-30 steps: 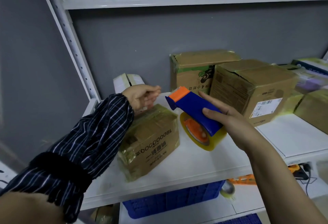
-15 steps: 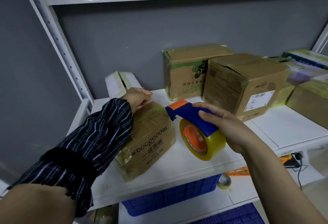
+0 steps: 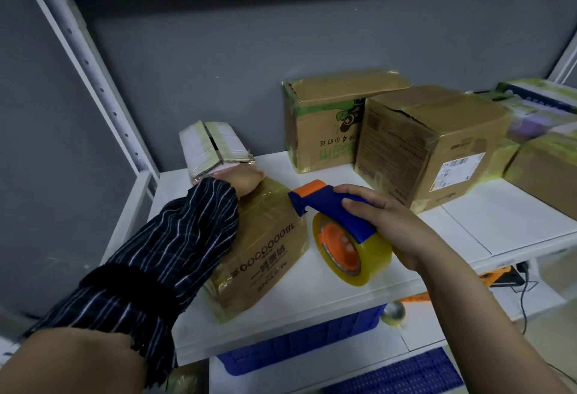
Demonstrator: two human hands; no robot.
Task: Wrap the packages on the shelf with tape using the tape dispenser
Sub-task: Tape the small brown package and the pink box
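On the shelf (image 3: 505, 225), your right hand (image 3: 399, 231), gripping the tape dispenser (image 3: 337, 209), had dropped lower beside the package (image 3: 268, 244), while your left hand (image 3: 246, 180) had settled onto its far end, grip impossible to tell.

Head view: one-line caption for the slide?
Left hand rests on a taped carton on the white shelf while the right hand holds a tape dispenser beside it.
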